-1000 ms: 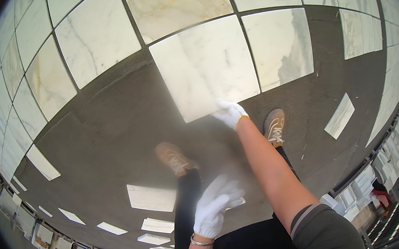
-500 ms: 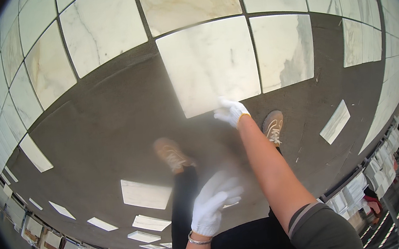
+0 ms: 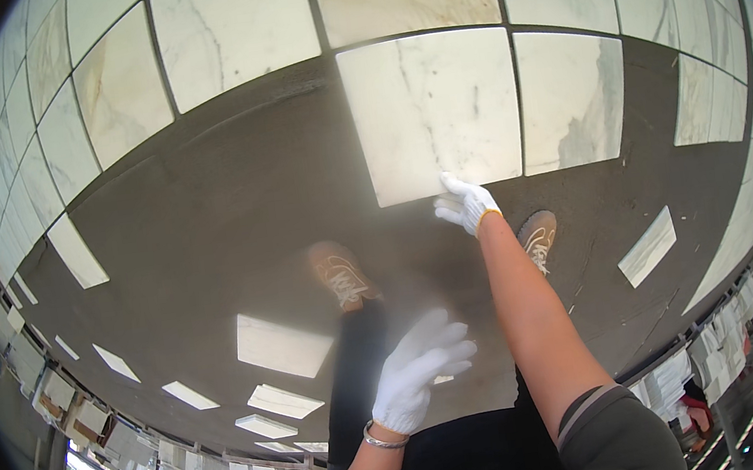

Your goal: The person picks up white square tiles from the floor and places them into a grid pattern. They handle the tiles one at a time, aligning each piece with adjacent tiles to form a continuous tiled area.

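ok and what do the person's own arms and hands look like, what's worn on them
Both the left hand and the right hand wear white fabric gloves. The right glove's cuff has a yellow-orange edge. A silver-toned band circles the left wrist. A dark grey short sleeve with a paler stripe near the hem covers the right upper arm.

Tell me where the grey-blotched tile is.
In the head view, the grey-blotched tile lies upper right of centre, across a narrow gap to the right of the white tile by the right hand.
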The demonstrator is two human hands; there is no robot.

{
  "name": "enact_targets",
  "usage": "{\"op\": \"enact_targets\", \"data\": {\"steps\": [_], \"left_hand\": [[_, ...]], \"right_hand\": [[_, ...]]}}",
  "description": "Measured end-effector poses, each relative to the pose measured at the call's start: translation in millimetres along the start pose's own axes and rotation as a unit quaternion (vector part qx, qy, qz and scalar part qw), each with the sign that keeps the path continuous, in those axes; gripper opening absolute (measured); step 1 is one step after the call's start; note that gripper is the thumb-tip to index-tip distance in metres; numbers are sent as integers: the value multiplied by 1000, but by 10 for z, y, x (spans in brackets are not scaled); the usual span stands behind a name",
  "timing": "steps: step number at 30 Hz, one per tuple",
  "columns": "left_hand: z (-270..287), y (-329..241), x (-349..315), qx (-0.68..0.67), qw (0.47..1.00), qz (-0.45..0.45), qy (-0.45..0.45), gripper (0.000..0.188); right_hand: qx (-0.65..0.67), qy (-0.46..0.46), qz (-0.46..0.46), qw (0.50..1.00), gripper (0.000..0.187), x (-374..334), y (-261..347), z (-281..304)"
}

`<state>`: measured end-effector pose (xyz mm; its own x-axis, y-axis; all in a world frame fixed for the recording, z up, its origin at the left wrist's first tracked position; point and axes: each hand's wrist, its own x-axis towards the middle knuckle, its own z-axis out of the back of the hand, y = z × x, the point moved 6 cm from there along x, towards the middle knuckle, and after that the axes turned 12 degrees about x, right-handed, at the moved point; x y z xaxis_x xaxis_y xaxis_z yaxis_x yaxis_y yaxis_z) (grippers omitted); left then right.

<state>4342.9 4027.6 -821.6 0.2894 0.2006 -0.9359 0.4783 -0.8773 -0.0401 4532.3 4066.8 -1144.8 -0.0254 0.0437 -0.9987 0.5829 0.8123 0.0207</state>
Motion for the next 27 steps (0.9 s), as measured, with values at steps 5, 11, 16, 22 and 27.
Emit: {"op": "enact_targets", "data": {"steps": [5,11,16,22,27], "left_hand": [[16,46,6,-7,1000,-4,6,76],[67,160,19,-9,999,-28,24,73],[192,278,23,-47,997,-56,38,71],[691,190,-803,-215,969,-117,43,67],[1725,-29,-2479,-249,931,-265,-19,64]], "right_hand": [[-71,-20,8,997,66,-67,7,22],[-40,-41,-8,998,37,-356,-23,59],[-98,-25,-21,995,28,-759,-177,594],[-255,-18,-55,965,29,-2166,-85,1129],[-417,-139,-20,898,39,-4013,582,968]]}}
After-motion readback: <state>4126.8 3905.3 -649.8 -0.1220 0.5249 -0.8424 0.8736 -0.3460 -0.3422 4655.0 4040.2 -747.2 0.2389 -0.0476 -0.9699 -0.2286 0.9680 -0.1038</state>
